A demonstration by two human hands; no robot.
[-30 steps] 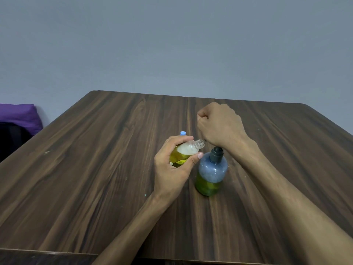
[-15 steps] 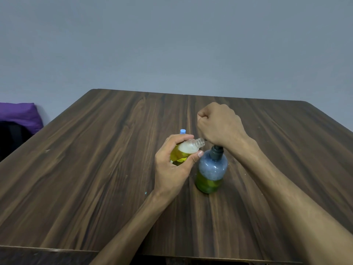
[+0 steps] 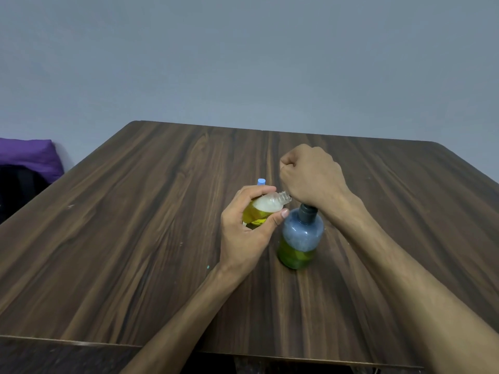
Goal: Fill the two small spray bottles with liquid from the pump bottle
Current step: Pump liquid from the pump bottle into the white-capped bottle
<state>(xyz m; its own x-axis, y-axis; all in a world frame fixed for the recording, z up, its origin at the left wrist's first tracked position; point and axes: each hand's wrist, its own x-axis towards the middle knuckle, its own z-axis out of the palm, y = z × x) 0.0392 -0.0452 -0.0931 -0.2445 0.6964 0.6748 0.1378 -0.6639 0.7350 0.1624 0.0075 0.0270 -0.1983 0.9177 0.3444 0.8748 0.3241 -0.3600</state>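
Spill risk: the small bottle (image 3: 263, 210) is tipped, its open neck by the hidden spout. If it slips aside, soap could land on the counter (image 3: 135, 225).
Tip risk: a hard push could knock the pump bottle (image 3: 299, 238) over.
Left grip (image 3: 247, 230): wrapped round the small bottle, above the counter.
Right grip (image 3: 310, 175): a fist pressing the pump top.
Small bottle: yellow liquid, foam on top.
Pump bottle: green liquid low down.
Blue cap (image 3: 261, 181): behind; maybe the second bottle.

A dark wood-grain table (image 3: 135, 225) is seen, its far corners rounded. A pump bottle (image 3: 299, 238), blue-tinted above and filled with yellow-green liquid below, is stood upright near the middle of it. A small blue cap (image 3: 261, 181) shows just behind, toward the far edge; what it belongs to cannot be told.
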